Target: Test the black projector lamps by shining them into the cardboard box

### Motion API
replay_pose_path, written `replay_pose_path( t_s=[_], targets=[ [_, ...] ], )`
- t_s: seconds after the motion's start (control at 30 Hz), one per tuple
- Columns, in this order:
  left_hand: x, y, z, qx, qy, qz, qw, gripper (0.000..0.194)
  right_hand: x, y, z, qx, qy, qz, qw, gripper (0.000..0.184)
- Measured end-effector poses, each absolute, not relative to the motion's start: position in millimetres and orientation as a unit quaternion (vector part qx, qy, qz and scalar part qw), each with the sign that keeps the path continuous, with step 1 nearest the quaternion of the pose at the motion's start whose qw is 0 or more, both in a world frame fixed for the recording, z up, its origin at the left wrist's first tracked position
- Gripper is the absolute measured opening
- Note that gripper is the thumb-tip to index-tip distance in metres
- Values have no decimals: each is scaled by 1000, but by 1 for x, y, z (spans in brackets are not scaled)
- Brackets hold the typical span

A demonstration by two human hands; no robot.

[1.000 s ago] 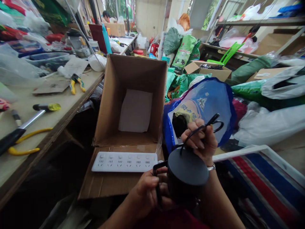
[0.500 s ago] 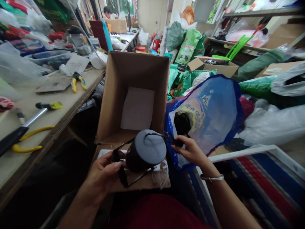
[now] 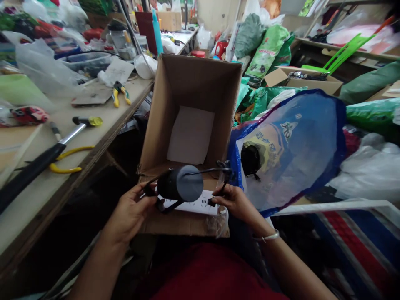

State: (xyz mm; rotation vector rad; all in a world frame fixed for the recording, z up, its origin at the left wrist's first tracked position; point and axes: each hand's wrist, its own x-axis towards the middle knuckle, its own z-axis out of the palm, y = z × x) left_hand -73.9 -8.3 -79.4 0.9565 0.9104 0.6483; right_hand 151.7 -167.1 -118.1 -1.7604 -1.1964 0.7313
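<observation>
A black cylindrical device (image 3: 179,183), which looks like a spotlight on a bracket, is tilted with its round grey face toward the right. My left hand (image 3: 133,210) is closed on the bracket at its left side. A black cable (image 3: 223,167) runs from the device to the right in a small bundle. The fingers of my right hand (image 3: 236,204) pinch a small black plug (image 3: 212,202) at the cable's end. The plug is over the right part of a white power strip (image 3: 196,205); whether it touches a socket I cannot tell.
Behind the device an open cardboard box (image 3: 150,121) faces me. To its right lies a blue-rimmed bag (image 3: 290,154) with black items inside. On the left bench (image 3: 103,129) are a hammer (image 3: 65,139) and yellow-handled pliers (image 3: 121,95). A small clear bag (image 3: 218,223) lies beside the strip.
My right hand has moved from the cable bundle down to the plug, close to the power strip. The device has turned, its face now more sideways. The view has shifted left.
</observation>
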Motion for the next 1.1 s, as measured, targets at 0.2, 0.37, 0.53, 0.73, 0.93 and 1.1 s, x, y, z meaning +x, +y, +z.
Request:
replay_pose_path(
  t_s=[0.2, 0.37, 0.53, 0.73, 0.93, 1.1],
  targets=[
    [-76, -11, -75, 429, 412, 268, 758, 33, 147, -155, -150, -743, -515, 209, 373, 8],
    [-75, -8, -84, 402, 383, 273, 786, 33, 143, -152, -152, -748, -560, 155, 320, 11],
    [-70, -4, -100, 349, 378, 280, 810, 34, 134, -155, -165, -741, -592, 103, 300, 10],
    [-46, 0, -111, 330, 347, 299, 826, 32, 116, -163, -193, -719, -613, -8, 328, 13],
    [-25, 2, -104, 337, 295, 299, 842, 33, 120, -161, -207, -688, -622, -85, 364, 20],
    [-24, 4, -102, 341, 280, 315, 840, 36, 122, -161, -215, -693, -613, -74, 371, 22]
  ],
)
